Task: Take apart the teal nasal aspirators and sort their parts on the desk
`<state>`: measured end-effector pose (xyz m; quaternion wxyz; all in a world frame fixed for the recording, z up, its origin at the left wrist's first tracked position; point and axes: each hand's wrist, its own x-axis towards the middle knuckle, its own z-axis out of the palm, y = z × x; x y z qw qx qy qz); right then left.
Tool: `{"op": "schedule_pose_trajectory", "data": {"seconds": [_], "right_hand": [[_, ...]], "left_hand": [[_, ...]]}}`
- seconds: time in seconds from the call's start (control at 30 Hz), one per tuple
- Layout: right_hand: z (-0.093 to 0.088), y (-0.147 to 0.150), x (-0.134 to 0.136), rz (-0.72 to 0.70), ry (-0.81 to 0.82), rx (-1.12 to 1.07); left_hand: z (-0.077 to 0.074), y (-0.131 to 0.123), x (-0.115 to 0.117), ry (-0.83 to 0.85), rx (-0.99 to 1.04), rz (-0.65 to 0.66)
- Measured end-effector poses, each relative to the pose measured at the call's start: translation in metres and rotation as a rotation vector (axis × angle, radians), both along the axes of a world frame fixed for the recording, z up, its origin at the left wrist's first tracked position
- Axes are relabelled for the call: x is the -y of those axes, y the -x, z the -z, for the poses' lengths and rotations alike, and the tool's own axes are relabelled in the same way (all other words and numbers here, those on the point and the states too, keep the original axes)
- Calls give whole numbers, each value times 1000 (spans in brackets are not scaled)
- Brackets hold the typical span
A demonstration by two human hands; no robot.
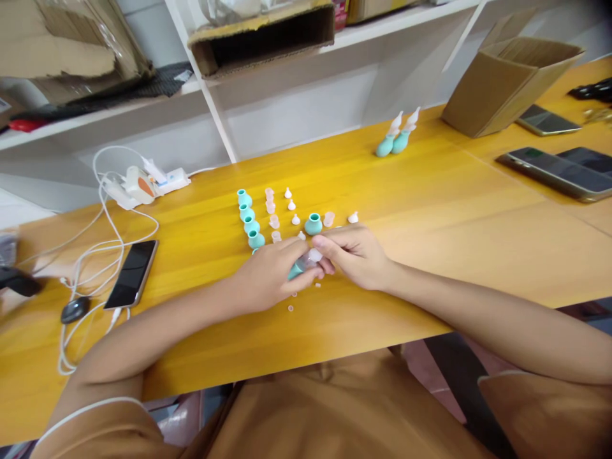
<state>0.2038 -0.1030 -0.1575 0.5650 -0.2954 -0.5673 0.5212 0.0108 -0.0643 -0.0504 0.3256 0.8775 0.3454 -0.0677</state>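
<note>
My left hand (pixel 268 274) is closed around a teal nasal aspirator (pixel 296 269) with a clear middle piece and a white tip. The fingers of my right hand (pixel 358 256) are pinched at the tip end, partly covering it. Beyond my hands, several open-necked teal bulbs (pixel 249 224) stand in a column, with columns of clear pinkish connectors (pixel 274 221) and white pointed tips (pixel 296 219) to their right. A separate teal bulb (pixel 313 224) stands just past my fingers, near another connector (pixel 329 218) and tip (pixel 353 217). Small rings (pixel 291 308) lie below my hands.
Two assembled aspirators (pixel 399 135) stand at the back right, near an open cardboard box (pixel 511 83). Phones (pixel 554 172) lie at the right. On the left are a phone (pixel 131 274), white cables (pixel 102 223), a power strip (pixel 143 186) and a black mouse-like object (pixel 75 310). Shelves (pixel 296 89) run behind.
</note>
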Motion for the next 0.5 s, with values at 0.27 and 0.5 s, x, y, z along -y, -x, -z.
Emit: {"op": "schedule_pose_trajectory", "data": {"seconds": [0.27, 0.5], "right_hand": [[13, 9, 0, -423, 256, -320], [12, 20, 5, -766, 498, -696]], "left_hand": [[-9, 0, 2, -81, -172, 63], [-37, 3, -10, -59, -328, 271]]}}
